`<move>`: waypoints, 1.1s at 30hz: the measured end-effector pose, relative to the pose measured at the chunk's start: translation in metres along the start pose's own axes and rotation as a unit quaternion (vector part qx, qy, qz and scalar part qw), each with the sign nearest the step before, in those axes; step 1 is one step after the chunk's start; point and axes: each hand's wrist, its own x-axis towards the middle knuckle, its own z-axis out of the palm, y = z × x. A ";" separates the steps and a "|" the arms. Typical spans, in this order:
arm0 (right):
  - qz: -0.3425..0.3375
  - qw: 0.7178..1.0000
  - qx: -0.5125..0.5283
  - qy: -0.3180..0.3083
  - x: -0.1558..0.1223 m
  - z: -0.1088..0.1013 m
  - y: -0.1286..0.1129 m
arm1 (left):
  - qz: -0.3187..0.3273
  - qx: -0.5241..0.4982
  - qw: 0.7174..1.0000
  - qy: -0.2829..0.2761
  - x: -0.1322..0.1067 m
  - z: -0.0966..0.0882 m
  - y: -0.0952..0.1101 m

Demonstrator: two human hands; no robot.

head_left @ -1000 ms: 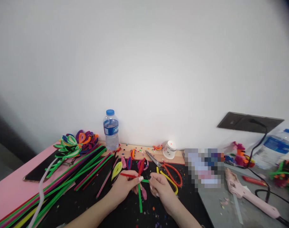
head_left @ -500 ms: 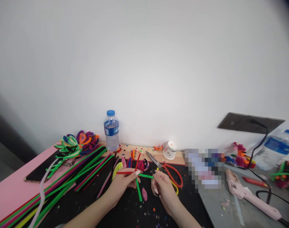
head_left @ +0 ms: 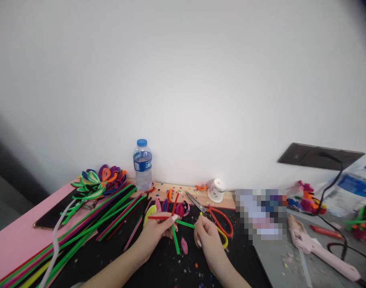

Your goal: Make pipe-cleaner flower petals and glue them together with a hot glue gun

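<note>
My left hand point(head_left: 156, 232) pinches red and green pipe cleaners point(head_left: 175, 241) where they cross. Their red ends point up and to the left, while the green ends point down and to the right. My right hand point(head_left: 210, 239) has its fingers closed at the tip of the right-pointing green end point(head_left: 186, 224). A small pink petal-shaped piece point(head_left: 184, 245) lies on the black mat between my hands. Just beyond them are bundles of coiled pipe cleaner point(head_left: 181, 209) and scissors point(head_left: 219, 220) with red and yellow handles, partly behind my right hand.
Long pipe cleaners point(head_left: 81, 236) spread across the left side, near pipe-cleaner flowers point(head_left: 91, 182) and a dark phone point(head_left: 52, 212). A water bottle point(head_left: 143, 166) and a paper cup point(head_left: 216, 191) stand by the wall. On the right lie a pink glue gun point(head_left: 321, 250), its cord and a red cutter point(head_left: 326, 232).
My right fingers have turned and closed further at the green end. My left hand and the crossed pipe cleaners stay nearly in place; the view has shifted slightly.
</note>
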 end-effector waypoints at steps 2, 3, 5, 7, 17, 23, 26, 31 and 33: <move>-0.019 0.998 -0.053 0.016 -0.001 0.000 -0.001 | 0.009 0.002 1.000 -0.018 -0.001 0.000 0.001; -0.032 0.996 -0.079 0.025 -0.002 0.001 -0.002 | 0.011 0.001 1.000 -0.023 -0.002 0.001 0.002; -0.056 0.990 -0.123 0.043 -0.003 0.000 -0.003 | 0.013 -0.008 0.999 -0.029 -0.004 0.001 0.004; -0.058 0.988 -0.138 0.042 -0.003 0.000 -0.005 | 0.011 -0.019 0.999 -0.026 -0.004 0.002 0.006; -0.042 0.991 -0.071 -0.108 -0.005 0.000 -0.009 | -0.008 -0.012 1.000 0.005 -0.002 0.001 0.008; -0.033 0.986 -0.053 -0.158 -0.008 0.003 -0.015 | -0.008 0.005 1.000 0.014 -0.001 0.002 0.006; -0.033 0.985 -0.086 -0.149 -0.007 0.003 -0.015 | -0.007 0.027 1.000 0.005 -0.002 0.001 0.006; -0.030 0.989 -0.104 -0.102 -0.002 0.001 -0.012 | -0.004 0.020 0.999 -0.040 -0.003 0.000 0.007; -0.028 0.991 -0.095 -0.094 -0.001 0.001 -0.011 | -0.008 0.004 0.998 -0.063 -0.004 0.000 0.007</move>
